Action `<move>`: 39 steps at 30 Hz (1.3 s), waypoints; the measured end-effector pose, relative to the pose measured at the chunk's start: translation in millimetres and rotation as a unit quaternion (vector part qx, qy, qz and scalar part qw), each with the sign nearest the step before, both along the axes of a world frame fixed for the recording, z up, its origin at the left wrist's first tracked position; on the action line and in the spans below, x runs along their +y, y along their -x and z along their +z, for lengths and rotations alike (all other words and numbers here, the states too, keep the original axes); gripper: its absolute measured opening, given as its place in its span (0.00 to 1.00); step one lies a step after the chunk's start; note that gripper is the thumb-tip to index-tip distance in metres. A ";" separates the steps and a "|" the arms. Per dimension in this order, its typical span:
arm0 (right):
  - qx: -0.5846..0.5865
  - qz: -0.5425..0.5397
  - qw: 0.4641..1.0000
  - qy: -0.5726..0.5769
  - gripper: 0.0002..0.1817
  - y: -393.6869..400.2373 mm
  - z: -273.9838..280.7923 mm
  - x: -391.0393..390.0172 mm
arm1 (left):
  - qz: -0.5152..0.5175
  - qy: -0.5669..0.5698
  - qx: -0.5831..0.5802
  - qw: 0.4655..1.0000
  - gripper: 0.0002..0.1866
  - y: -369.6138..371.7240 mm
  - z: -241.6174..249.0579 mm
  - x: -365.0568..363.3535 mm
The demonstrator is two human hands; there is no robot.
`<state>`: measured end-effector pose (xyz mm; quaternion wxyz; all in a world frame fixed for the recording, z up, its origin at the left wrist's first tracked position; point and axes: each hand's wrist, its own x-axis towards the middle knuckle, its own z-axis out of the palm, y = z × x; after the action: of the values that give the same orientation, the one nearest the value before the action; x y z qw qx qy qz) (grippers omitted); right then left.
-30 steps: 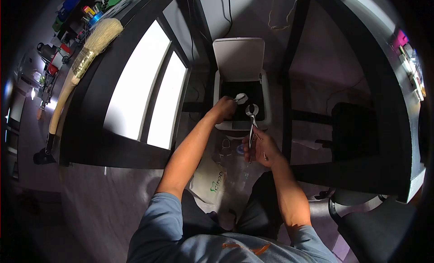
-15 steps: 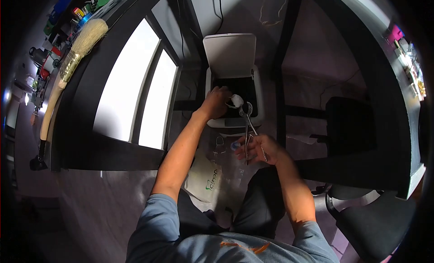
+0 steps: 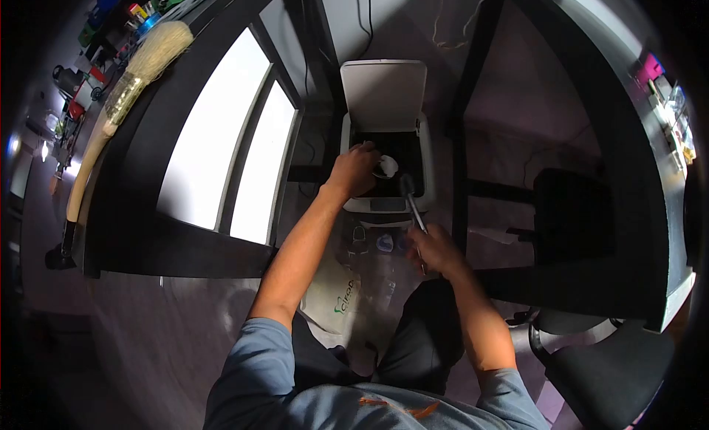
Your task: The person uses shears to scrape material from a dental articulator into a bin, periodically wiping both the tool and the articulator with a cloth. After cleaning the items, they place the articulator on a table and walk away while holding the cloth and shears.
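Over the opening of a white lidded bin [image 3: 346,153], my left hand [image 3: 356,169] is closed on a whitish lump [image 3: 388,166] that looks set in a metal rim. My right hand [image 3: 434,253] grips long-handled metal pliers [image 3: 416,214], whose head points up toward the lump and stays a short way from it. The pliers' head is blurred, so its jaws cannot be made out. My left fingertips are partly hidden behind the hand.
The bin's raised lid [image 3: 384,97] leans back. On the floor lie a printed cloth bag [image 3: 332,297] and small blue-and-white pieces [image 3: 385,242]. Dark desks flank me, with a large brush [image 3: 122,101] on the left one. A black chair [image 3: 613,363] stands at right.
The pliers' handles were spread in an open right hand; now that hand is closed round them and they look drawn together. The pliers' head has moved off the lump.
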<state>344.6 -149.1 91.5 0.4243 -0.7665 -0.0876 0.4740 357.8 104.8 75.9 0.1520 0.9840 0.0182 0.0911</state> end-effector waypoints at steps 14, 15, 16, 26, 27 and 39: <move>-0.488 -0.060 0.867 -0.076 0.16 14.0 -19.2 26.5 | 0.014 0.024 0.091 0.995 0.13 0.2 -7.4 -7.8; -0.491 0.021 0.868 0.063 0.15 3.9 -17.0 32.2 | 0.026 0.028 0.082 0.996 0.13 -6.5 -2.8 -4.7; -0.501 -0.014 0.865 0.041 0.15 15.5 -16.6 27.1 | 0.033 0.033 0.093 0.995 0.13 0.7 -5.2 -5.8; -0.390 -0.233 0.862 -0.224 0.14 12.1 -13.3 26.3 | 0.058 0.036 0.057 0.996 0.13 -3.5 9.6 -6.5; -0.325 -0.255 0.887 -0.208 0.14 20.5 -25.6 18.0 | 0.076 0.069 0.056 0.993 0.13 0.1 16.6 -9.5; -0.234 -0.375 0.862 -0.249 0.08 39.8 -109.6 -14.2 | 0.099 0.335 -0.128 0.928 0.14 83.6 3.7 -67.2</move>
<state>304.8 -163.4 -18.1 0.7137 -0.6987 -0.0055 0.0487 274.2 37.6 79.7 0.4639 0.8490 0.1258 0.2195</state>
